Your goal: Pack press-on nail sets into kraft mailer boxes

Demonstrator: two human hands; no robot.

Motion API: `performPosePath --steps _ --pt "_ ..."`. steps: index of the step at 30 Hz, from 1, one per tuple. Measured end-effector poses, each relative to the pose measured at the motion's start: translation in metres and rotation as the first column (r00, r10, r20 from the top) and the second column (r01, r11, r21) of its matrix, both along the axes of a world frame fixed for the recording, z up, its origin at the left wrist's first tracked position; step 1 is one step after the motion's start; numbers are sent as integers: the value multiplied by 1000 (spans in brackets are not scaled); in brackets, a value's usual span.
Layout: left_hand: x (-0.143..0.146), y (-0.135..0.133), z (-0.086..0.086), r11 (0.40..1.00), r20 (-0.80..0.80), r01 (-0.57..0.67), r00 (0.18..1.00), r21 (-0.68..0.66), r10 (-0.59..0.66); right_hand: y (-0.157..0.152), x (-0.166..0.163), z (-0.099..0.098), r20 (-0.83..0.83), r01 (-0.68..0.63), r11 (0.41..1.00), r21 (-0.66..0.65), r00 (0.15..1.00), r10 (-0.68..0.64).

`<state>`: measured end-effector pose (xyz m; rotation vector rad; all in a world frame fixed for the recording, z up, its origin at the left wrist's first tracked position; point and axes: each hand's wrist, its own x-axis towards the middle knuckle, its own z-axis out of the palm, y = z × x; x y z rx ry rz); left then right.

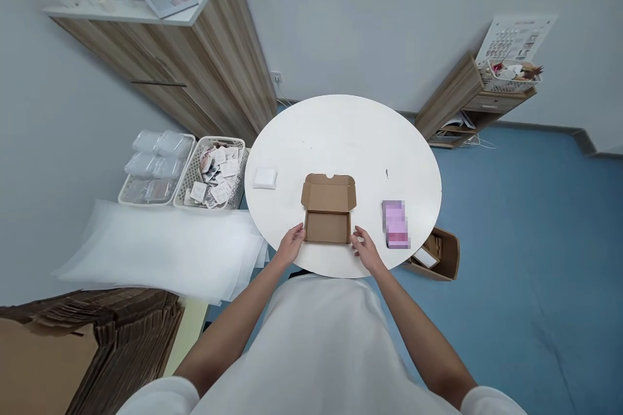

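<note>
A small brown cardboard box (328,211) lies open on the round white table (341,136), its lid flap standing back. My left hand (291,244) touches the box's near left corner with the fingers curled against its side. At the near right corner is my right hand (365,249), fingers loosely bent and touching the box wall. A small white pad (265,177) lies on the table to the left of the box. To the right of it lies a pink flat item (395,224).
Two white baskets (185,172) with clear bags and small packets sit left of the table, beside a stack of white foam sheets (165,249). Flat cardboard (92,343) is piled at lower left. An open carton (435,256) stands on the blue floor under the table's right edge.
</note>
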<state>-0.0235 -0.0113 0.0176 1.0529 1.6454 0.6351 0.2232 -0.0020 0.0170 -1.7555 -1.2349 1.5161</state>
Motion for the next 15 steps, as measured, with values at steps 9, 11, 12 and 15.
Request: performPosePath --steps 9,11,12,15 --pt "46 27 17 1000 34 11 999 8 -11 31 15 -4 -128 37 999 -18 991 -39" --pt "52 32 18 1000 55 -13 998 -4 13 33 21 -7 -151 34 999 -22 988 -37" --pt "55 33 18 999 62 -29 998 -16 30 34 23 -9 -165 35 999 -27 985 -39" --pt "59 30 15 995 49 -88 995 -49 91 31 29 -14 -191 26 999 -48 981 -35"
